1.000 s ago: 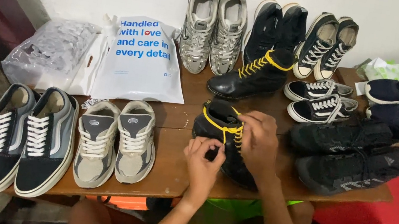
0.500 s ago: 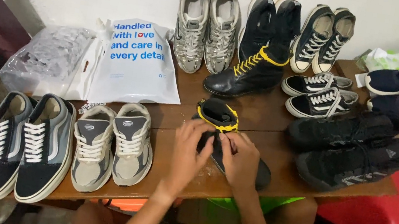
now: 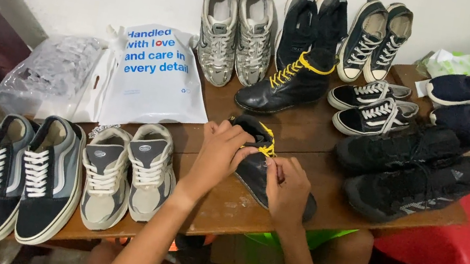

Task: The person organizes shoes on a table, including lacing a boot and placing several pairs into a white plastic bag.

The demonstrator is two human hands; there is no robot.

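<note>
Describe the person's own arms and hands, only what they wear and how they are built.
Both forearms are bare, with no sleeves in view. The left hand and right hand wear no gloves. No watch, bracelet or ring shows on either. The fingers are slim, with short nails.

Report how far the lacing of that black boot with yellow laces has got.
Done: the matching boot stands behind, its yellow laces fully threaded. In hand: the left hand holds the black boot on the wooden table, while the right hand pinches the yellow lace near its collar. Left: the hands hide the eyelets, so I cannot tell how much remains; no knot shows.
</note>
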